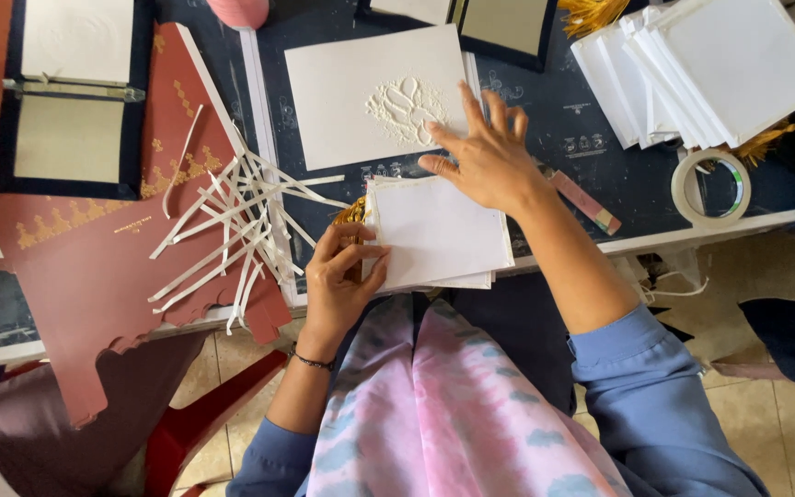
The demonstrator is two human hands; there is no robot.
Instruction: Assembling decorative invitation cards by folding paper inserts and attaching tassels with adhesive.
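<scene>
A small stack of white square cards [434, 235] lies at the near edge of the dark table [600, 175]. My left hand [340, 276] pinches the stack's left edge, where a gold tassel [350, 213] sticks out. My right hand [482, 156] lies flat with spread fingers on the stack's upper right corner, its fingertips reaching onto a white embossed card [370, 92] that lies behind the stack.
A pile of white paper strips [232, 225] lies left of the stack, partly on a maroon sheet [85, 267]. Fanned white cards [701, 64] sit at the far right, a tape roll [712, 189] beside them. A pink-handled tool [586, 202] lies by my right wrist. Dark folders [71, 97] lie far left.
</scene>
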